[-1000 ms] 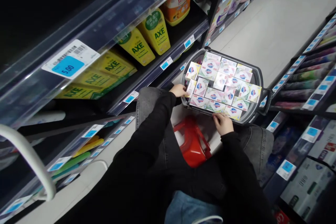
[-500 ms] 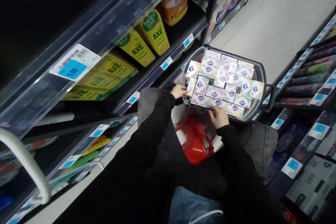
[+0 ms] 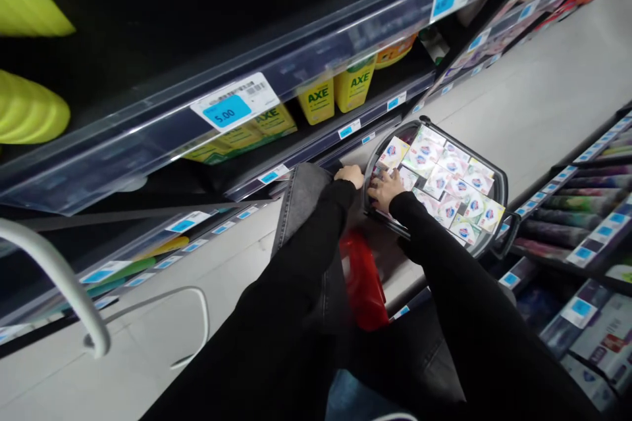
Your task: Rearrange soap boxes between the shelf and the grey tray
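Note:
A dark grey basket (image 3: pixel 498 179) stands on the floor, filled with several small soap boxes (image 3: pixel 458 188) in white, pink and yellow. My left hand (image 3: pixel 350 175) rests on the basket's near left rim, fingers curled over the edge. My right hand (image 3: pixel 384 189) lies inside the basket, fingers spread over the soap boxes at its near left corner. Whether it grips a box I cannot tell. Both arms wear black sleeves.
A shelf unit on the left holds yellow AXE bottles (image 3: pixel 354 82) behind a clear rail with a 5.00 price tag (image 3: pixel 234 103). A red stool (image 3: pixel 363 279) sits between my knees. Shelves of goods (image 3: pixel 587 210) line the right. A white rail (image 3: pixel 59 276) curves at the lower left.
The view swung up and left. My right hand moved from the basket's near edge leftward onto the boxes beside my left hand. My left hand stays at the rim.

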{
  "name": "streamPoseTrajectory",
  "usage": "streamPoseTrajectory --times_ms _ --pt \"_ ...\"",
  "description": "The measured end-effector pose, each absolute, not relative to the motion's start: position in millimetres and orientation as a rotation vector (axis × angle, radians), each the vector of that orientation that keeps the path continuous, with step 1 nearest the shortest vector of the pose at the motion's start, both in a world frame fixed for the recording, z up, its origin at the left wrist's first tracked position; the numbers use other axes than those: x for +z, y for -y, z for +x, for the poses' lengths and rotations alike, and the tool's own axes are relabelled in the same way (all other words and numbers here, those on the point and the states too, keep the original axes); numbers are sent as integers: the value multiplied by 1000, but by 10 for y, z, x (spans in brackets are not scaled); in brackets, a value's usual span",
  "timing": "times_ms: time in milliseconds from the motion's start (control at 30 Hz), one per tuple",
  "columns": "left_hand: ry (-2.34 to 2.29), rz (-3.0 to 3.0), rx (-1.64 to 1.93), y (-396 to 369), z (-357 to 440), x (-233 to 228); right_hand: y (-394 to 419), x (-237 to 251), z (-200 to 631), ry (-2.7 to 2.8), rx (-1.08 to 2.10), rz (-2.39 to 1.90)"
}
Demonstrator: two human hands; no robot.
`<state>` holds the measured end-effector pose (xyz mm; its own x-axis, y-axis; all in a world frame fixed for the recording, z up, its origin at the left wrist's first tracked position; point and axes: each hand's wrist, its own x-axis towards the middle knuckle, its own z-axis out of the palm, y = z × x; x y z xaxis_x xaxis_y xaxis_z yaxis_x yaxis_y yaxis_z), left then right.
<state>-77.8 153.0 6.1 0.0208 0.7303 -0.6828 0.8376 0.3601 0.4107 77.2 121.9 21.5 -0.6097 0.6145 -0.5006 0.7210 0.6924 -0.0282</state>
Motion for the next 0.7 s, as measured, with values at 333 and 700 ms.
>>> streamPoseTrajectory --times_ms 333,700 --pt "-1704 1470 -267 -1471 -731 273 -1243 279 485 -2380 -221 1060" --pt "-1682 1492 -294 -1494 -723 279 -1006 81 380 -2375 -184 1406"
